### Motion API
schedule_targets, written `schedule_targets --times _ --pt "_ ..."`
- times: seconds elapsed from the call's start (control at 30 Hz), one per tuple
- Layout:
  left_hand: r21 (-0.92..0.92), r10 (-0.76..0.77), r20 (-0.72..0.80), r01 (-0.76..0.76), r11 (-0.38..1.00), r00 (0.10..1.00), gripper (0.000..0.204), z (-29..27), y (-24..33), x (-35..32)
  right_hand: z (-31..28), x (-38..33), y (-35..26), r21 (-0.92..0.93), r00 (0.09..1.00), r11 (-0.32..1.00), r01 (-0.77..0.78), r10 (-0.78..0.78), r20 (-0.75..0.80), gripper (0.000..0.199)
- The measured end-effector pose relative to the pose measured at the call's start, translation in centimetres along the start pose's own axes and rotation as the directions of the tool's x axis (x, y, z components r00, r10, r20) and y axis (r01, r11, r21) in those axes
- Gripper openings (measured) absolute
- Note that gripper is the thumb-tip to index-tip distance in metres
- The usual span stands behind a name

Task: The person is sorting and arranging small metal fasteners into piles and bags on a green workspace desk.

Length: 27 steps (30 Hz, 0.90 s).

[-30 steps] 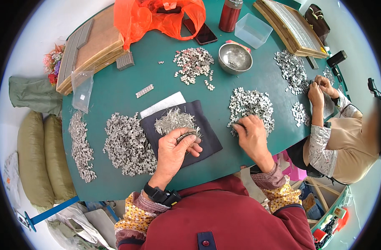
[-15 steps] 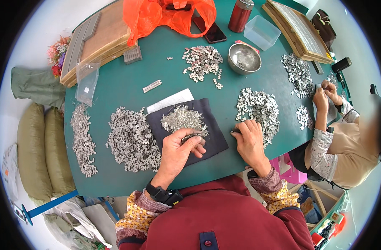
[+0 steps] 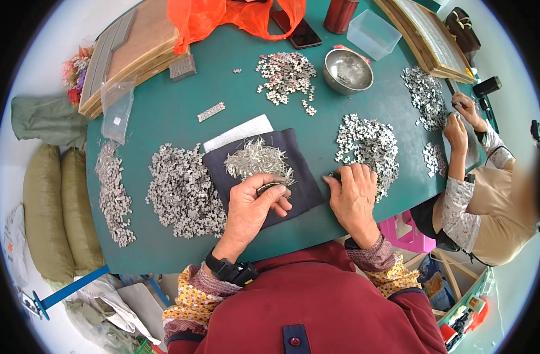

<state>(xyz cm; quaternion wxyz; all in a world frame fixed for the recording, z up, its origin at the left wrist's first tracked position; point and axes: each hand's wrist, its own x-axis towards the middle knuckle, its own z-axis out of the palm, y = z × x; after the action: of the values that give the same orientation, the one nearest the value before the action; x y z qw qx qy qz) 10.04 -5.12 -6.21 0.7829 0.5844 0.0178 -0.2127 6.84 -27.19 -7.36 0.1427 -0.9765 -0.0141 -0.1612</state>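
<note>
My left hand [image 3: 251, 203] is closed around a short, curved, dark metal strip of linked pieces [image 3: 271, 186], held over the front of a dark cloth [image 3: 302, 183]. A heap of thin silvery pins [image 3: 255, 159] lies on that cloth, just beyond my fingers. My right hand [image 3: 353, 197] rests at the near edge of a pile of small grey metal links [image 3: 369, 141]. Its thumb and fingers pinch a small dark thing that I cannot make out. Left of the cloth spreads a larger pile of the same links [image 3: 184, 189].
A metal bowl [image 3: 348, 71], a clear plastic box [image 3: 373, 35] and more links [image 3: 286, 75] stand farther back on the green table [image 3: 222, 82]. A short link strip [image 3: 211, 112] lies beyond the cloth. At the right, a co-worker's hands [image 3: 462, 121] work beside another link pile [image 3: 424, 97].
The view has shifted slightly, so the tabletop things sit higher. My right hand has moved a little leftward and its fingers have lowered toward the table. The left hand still holds the strip.
</note>
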Motion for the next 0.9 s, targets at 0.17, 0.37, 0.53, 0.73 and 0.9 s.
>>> schedule_targets --times 0.17,0.37,0.53,0.73,0.9 --pt "0.011 0.006 0.009 -0.006 1.000 1.000 0.016 0.0 0.0 0.0 0.3 0.6 -0.2 0.110 0.999 0.993 -0.033 0.029 0.039 0.018" --pt "0.012 0.015 0.009 -0.015 1.000 1.000 0.015 0.2 0.4 -0.1 0.8 0.1 0.4 0.328 1.000 0.945 0.013 -0.017 0.010 0.018" --pt "0.013 -0.018 0.031 0.017 1.000 0.999 0.013 0.7 1.2 -0.3 -0.9 0.3 -1.2 0.575 0.993 0.811 -0.111 0.061 0.105 0.016" --pt "0.035 -0.001 0.072 -0.002 0.999 0.997 0.014 1.5 1.5 -0.6 -2.1 0.4 -3.7 0.706 0.994 0.703 -0.086 0.015 0.106 0.016" --pt "0.042 -0.006 0.093 0.002 0.999 0.996 0.013 1.7 1.6 -1.1 -1.6 0.0 -4.4 0.755 0.998 0.655 -0.029 -0.020 0.056 0.015"
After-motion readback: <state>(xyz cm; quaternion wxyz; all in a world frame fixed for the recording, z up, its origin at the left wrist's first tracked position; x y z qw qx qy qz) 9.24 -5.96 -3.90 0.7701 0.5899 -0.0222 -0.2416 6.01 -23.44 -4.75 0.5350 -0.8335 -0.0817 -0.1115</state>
